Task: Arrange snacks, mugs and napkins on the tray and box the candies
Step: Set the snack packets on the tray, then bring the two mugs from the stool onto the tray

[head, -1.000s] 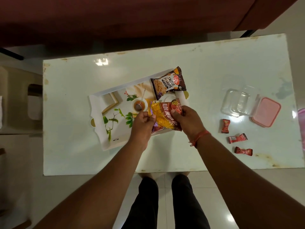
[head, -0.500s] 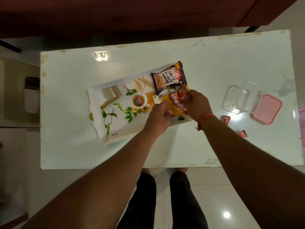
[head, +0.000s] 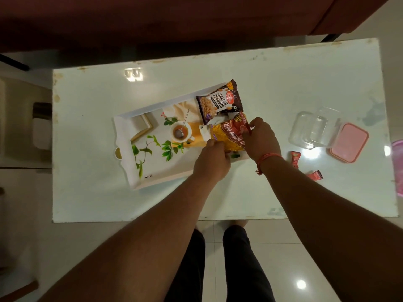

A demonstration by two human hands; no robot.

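Note:
A white tray (head: 124,136) printed with leaves and a teacup lies slanted on the white table. A dark salted-peanuts packet (head: 220,101) rests on its far right corner. Just below it lies a yellow and red aloo bhujia packet (head: 229,136), gripped at its near left edge by my left hand (head: 212,160) and at its right end by my right hand (head: 260,138). Two red candies (head: 295,158) (head: 315,175) lie on the table to the right. A clear plastic box (head: 314,129) stands open with its pink lid (head: 349,142) beside it.
The white table (head: 239,192) ends at a near edge above my legs. A dark red sofa (head: 174,20) fills the far side. A chair (head: 24,123) stands at the left, and a pink object (head: 398,168) shows at the right edge.
Both hands have carried the yellow and red packet away from me and to the right, down onto the tray's right part below the peanuts packet. My right arm now hides one candy.

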